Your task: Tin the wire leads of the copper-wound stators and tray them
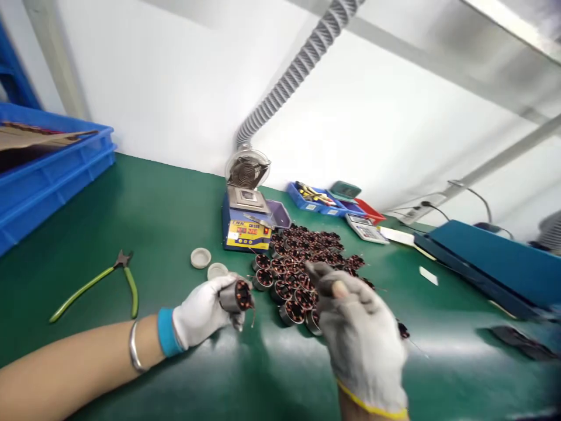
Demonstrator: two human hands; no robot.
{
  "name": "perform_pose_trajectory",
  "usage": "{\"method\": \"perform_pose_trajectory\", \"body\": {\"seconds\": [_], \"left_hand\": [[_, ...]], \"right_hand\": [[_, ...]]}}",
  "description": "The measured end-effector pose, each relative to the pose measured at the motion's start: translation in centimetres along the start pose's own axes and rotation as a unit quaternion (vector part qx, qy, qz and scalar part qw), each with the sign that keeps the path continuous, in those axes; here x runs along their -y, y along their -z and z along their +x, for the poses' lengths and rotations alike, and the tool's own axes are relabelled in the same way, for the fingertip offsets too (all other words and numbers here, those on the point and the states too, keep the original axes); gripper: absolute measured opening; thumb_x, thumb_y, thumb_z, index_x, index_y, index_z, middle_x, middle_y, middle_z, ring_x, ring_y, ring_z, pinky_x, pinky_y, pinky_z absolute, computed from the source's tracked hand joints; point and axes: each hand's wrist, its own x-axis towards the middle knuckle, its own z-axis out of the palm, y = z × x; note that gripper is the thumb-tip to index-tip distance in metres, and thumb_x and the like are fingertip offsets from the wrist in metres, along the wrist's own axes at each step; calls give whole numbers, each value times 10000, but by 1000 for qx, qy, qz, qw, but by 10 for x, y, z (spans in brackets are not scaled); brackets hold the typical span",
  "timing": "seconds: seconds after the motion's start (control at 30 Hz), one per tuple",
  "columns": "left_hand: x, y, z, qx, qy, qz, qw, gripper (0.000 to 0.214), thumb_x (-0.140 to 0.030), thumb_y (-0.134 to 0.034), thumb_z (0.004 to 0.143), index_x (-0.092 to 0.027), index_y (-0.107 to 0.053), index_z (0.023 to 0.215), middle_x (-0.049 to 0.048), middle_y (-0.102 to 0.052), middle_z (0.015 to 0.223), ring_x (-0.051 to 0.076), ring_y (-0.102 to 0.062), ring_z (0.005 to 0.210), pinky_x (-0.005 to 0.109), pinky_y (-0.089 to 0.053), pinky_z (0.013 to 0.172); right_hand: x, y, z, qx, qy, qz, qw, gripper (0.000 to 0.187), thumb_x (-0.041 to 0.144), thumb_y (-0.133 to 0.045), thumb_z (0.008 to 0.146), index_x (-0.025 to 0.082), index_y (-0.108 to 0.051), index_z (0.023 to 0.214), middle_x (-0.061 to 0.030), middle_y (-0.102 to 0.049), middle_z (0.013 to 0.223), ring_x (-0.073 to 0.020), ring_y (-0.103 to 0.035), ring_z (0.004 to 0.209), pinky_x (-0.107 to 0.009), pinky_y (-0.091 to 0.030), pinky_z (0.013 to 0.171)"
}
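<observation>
My left hand [204, 316], in a white glove with a blue cuff, is closed around a small motor stator [236, 296] wound with copper wire. My right hand [357, 336], in a grey glove with a bare fingertip, hovers just right of it over the near edge of a pile of several like stators [307, 257] on the green mat [153, 234]. Its fingers are curled together; whether they pinch a wire I cannot make out.
A blue and yellow solder pot [245, 225] stands behind the pile under a grey fume hose [298, 70]. Green-handled cutters [103, 283] lie at left beside blue crates [48, 169]. Two white caps [200, 258], a calculator [366, 228], small parts bins [315, 199] and a blue case [491, 263] are around.
</observation>
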Motion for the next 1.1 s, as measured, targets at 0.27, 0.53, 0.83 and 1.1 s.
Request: {"method": "perform_pose_trajectory", "body": {"seconds": [0.27, 0.53, 0.83, 1.1], "left_hand": [[6, -5, -2, -65, -13, -8, 998, 177, -253, -474, 796, -147, -600, 732, 36, -596, 631, 172, -536, 462, 276, -405, 444], [6, -4, -5, -43, 8, -4, 999, 146, -251, -540, 764, -131, -621, 785, 52, -631, 698, 170, -567, 526, 286, -460, 509], [-4, -12, -8, -58, 29, 9, 998, 121, -228, -609, 706, -159, -582, 802, 37, -647, 730, 159, -582, 555, 249, -431, 497], [11, 1, -4, -46, 159, 92, 982, 282, -396, -628, 746, -122, -581, 696, 83, -636, 587, 106, -476, 389, 181, -189, 344]], "right_hand": [[-35, -33, -45, 53, 384, -295, 873, 313, 208, -692, 773, 185, -605, 1073, -59, -696, 929, -263, -641, 981, -587, -393, 1040], [-20, -28, -38, 77, 379, -294, 874, 160, 107, -563, 836, 210, -591, 956, -13, -687, 811, -213, -651, 913, -570, -355, 1070], [-12, -21, -14, 215, 111, -111, 964, 173, 240, -501, 890, 211, -615, 764, -69, -695, 916, -228, -641, 1037, -413, -491, 962], [6, -37, 28, 442, 8, -136, 887, 298, 269, -576, 838, 206, -700, 1102, -62, -702, 1078, -218, -663, 966, -364, -515, 879]]}}
